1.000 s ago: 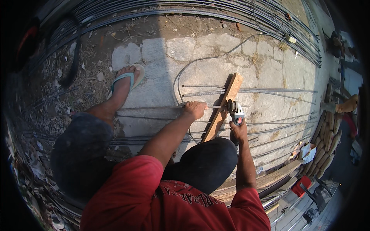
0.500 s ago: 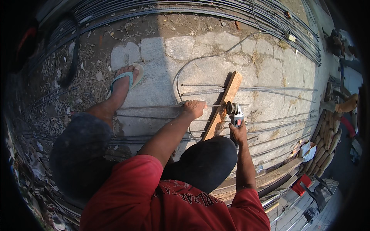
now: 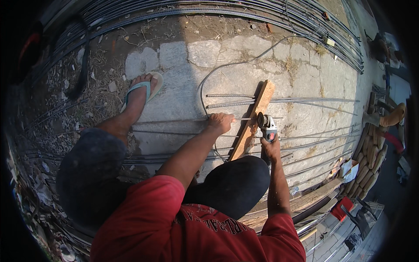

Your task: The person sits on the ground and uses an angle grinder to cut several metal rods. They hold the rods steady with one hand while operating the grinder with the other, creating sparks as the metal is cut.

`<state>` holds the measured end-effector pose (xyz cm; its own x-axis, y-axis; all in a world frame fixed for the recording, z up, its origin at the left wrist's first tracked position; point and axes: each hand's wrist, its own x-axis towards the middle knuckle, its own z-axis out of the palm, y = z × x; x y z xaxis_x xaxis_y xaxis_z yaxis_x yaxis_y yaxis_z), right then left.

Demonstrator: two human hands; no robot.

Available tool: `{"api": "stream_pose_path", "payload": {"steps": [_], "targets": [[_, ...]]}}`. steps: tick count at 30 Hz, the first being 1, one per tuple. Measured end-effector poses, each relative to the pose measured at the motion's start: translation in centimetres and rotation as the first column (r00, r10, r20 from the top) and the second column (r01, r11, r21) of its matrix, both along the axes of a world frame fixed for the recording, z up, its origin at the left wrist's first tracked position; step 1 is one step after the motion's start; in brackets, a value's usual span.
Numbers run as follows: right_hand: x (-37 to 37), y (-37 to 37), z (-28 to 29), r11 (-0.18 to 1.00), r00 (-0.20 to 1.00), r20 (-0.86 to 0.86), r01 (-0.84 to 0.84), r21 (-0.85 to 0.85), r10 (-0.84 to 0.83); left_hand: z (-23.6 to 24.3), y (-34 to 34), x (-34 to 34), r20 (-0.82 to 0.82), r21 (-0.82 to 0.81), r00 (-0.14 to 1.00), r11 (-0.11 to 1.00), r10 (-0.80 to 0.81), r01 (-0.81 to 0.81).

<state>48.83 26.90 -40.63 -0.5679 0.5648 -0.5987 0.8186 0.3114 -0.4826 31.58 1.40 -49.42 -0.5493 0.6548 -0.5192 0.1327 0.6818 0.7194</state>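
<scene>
So I'm out on a concrete slab point(image 3: 244, 48), cracked and dusty, with a big bundle of steel bars point(image 3: 244, 14) running side to side along its far edge. The thing I'm on is a long, thin steel rod point(image 3: 174, 121): it lies pretty much left to right in front of me, long axis crossways to my body, passing over a wooden plank point(image 3: 264, 97) with its short end poking out to the right. The plank itself sits on a slant, near end toward my knee, far end leaning off to the right. A grey cable point(image 3: 231, 65) loops around on the slab beyond it.

Angle grinder point(image 3: 269, 129) points away from me, head at the far end, tipped a touch left. My left hand point(image 3: 221, 122) is closed around the rod, left of the plank. Right hand point(image 3: 271, 149) is wrapped round the grinder's body. The disc point(image 3: 261, 119) is right at the rod by the plank; can't tell if they're actually touching.
</scene>
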Motion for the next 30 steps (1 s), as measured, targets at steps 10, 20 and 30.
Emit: {"api": "stream_pose_path", "payload": {"steps": [10, 20, 30], "targets": [[-0.5, -0.6, 0.5, 0.996, 0.998, -0.007, 0.056, -0.063, -0.057, -1.2, 0.2, 0.6, -0.081, 0.026, 0.997, 1.000, -0.013, 0.015], [2.5, 0.3, -1.3, 1.000, 0.998, -0.061, -0.024, 0.012, 0.025, -1.6, 0.0, 0.9, -0.102, 0.088, 0.993, 0.995, 0.059, -0.050], [2.4, 0.7, -1.4, 0.999, 0.999, -0.036, -0.030, 0.027, 0.031, 0.0, 0.0, 0.1, -0.030, 0.082, 0.998, 0.995, 0.054, -0.051]]}}
